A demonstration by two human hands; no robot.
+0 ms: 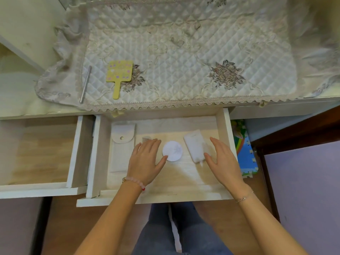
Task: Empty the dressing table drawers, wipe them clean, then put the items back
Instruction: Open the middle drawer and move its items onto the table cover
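In the open drawer (pixel 228 126), my left hand (pixel 145 159) and right hand (pixel 222 159) lie flat and hold nothing. The left thumb is against a round compact (pixel 172 150), and the right hand is just beside a white bottle (pixel 196 146). A pouch (pixel 121 144) lies further left. Beyond, a yellow mirror (pixel 119 74) rests on the quilted cloth (pixel 184 61).

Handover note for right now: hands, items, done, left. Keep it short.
Left hand: open, flat, thumb at the round white disc.
Right hand: open, beside the white flat case.
Middle drawer: open, also holds a white pouch and a small comb.
Left drawer: open, bare wood showing.
Yellow hand mirror and metal stick lie on the quilted cloth.
Done: cannot tell if wiped.
Left: mirror and stick not in a drawer.
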